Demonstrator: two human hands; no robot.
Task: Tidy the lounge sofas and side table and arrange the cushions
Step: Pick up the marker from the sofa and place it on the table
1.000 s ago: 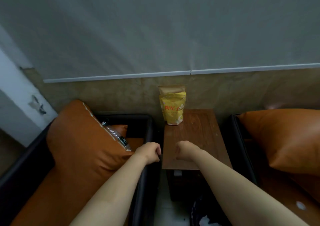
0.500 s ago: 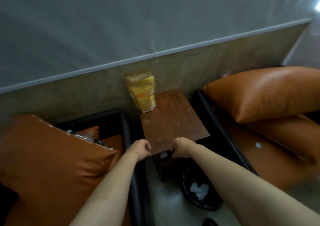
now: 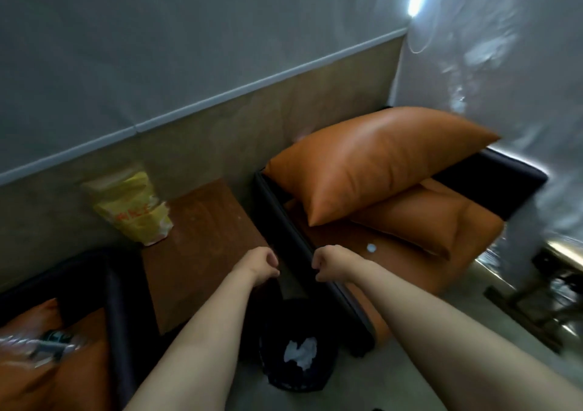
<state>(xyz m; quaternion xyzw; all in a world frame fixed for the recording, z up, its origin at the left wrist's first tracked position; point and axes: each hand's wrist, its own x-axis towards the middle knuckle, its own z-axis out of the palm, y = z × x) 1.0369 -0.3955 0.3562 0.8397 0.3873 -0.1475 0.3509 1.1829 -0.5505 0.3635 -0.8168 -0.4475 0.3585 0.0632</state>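
Note:
A wooden side table (image 3: 202, 252) stands between two dark-framed sofas with orange seats. A yellow snack bag (image 3: 132, 211) stands at the table's back left, against the wall. On the right sofa (image 3: 394, 252) a large orange cushion (image 3: 372, 161) leans tilted over a smaller orange cushion (image 3: 432, 218). A small white scrap (image 3: 371, 247) lies on that seat. My left hand (image 3: 257, 265) is a closed fist above the table's right front corner. My right hand (image 3: 331, 262) is a closed fist above the right sofa's dark armrest. Neither holds anything.
A black waste bin (image 3: 296, 347) with white crumpled paper sits on the floor below my hands. The left sofa (image 3: 79, 347) at bottom left holds an orange cushion and a blurred clear wrapper. A dark metal frame (image 3: 542, 300) stands at the right.
The view has swung to the right, bringing the right sofa and its cushions to the centre. Both fists have moved from the table's front edge toward the right sofa's armrest.

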